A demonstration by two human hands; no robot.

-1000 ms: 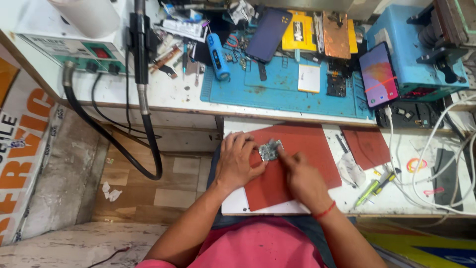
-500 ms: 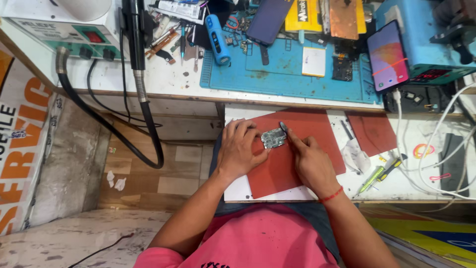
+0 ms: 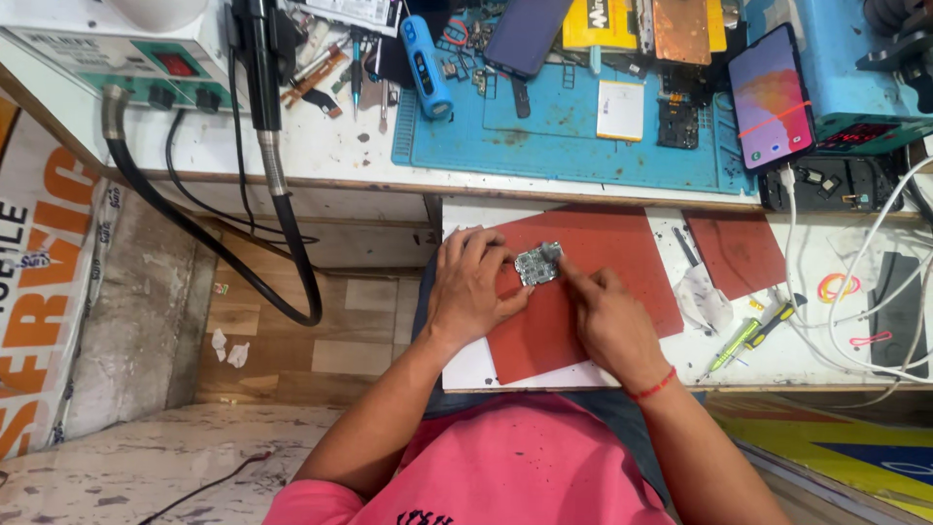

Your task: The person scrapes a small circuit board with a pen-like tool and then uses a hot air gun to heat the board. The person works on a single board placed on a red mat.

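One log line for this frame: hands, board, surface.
left hand: steadies circuit board | right hand: fingertip on board edge | surface: red mat

light: bright, even, overhead | shadows: soft, short | focus: sharp | edges: mild wide-angle bend

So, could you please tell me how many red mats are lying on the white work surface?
2. The large red mat lies under both hands and the small circuit board; the smaller red mat lies to its right, beside the screwdrivers.

Top-down view: left hand (image 3: 471, 287) and right hand (image 3: 610, 321) pinch small circuit board (image 3: 538, 263) over red mat (image 3: 593, 292) on white bench (image 3: 466, 365). Green screwdriver (image 3: 734, 343) lies right of mat.
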